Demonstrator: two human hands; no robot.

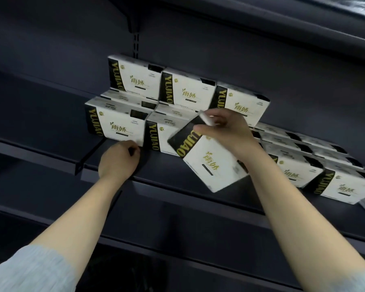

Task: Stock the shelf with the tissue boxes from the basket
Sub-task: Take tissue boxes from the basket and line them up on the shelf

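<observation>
- The tilted tissue box (207, 159) is hanging in the air just in front of the front-row boxes (122, 125), above the shelf's front lip, with its black "YUJIAO" band turned up and to the left.
- It is looking white with gold lettering and a black end band, like the ones already stocked; its corners are looking crisp, though the picture is blurring slightly there.
- The right hand (223, 131) is gripping this box from above at its upper end, fingers curled over the edge.
- Held by one end only, the box is likely risking a swing or slip off the lip.
- Pushed in askew, it could be knocking the stacked back row (188, 89) behind it.
- The left hand (119, 160) is curling at the lower corner of the front-row boxes, left of the tilted box; whether it is pinching anything I cannot tell.
- The dark shelf (167, 175) is carrying more boxes to the right of the tilted box.
</observation>
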